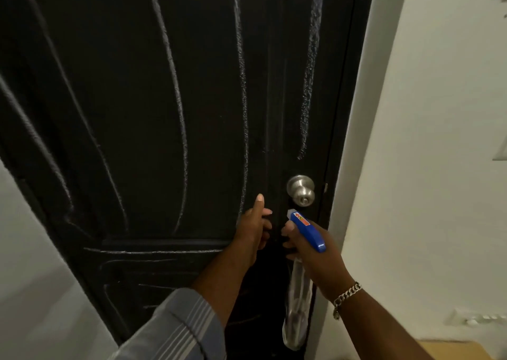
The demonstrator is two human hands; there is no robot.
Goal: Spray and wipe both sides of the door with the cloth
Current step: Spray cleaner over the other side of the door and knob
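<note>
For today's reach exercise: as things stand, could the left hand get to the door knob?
Probably yes. The left hand is raised near the door just left of the knob, holding nothing, with nothing between them. The right hand and spray bottle sit lower.

- The left arm (219, 283) wears a grey-blue sleeve (178, 329) with thin, paler stripes running along it; the cuff is pushed up, so the forearm below it is bare.
- The right arm (384, 324) is bare, with no sleeve in view.
- A silver-coloured chain bracelet (346, 297) of chunky, flat links circles the right wrist, one short end hanging loose.
- Fingernails look pale and fairly long.
</note>
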